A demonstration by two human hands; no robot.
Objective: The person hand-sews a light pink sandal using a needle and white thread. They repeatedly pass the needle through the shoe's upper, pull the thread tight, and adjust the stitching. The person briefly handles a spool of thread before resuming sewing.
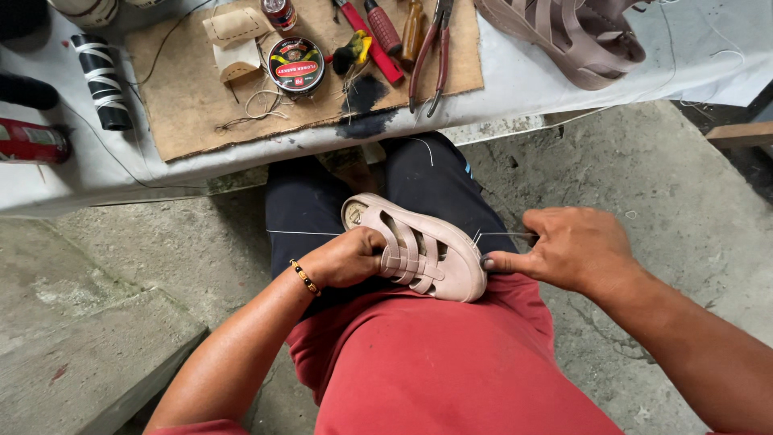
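Work in hand: stitching a pale pink strapped sandal (419, 250) resting on the person's lap, near the table (564, 76).
Left hand (348, 258): closed around the sandal's straps, steadying it.
Right hand (576, 246): fingers pinched shut on a thin needle or awl (506, 234) at the toe edge; thread (294, 233) trails left.
Progress: apparently mid-stitch; finished seam length unclear.
Far table: pliers (431, 52), round tin (296, 64), second sandal (580, 36).

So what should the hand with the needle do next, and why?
Probably pull the thread snug. The right hand pinches a thin metal tool at the toe edge of the pink sandal, while the left hand grips its straps, and a thread runs off across the lap.
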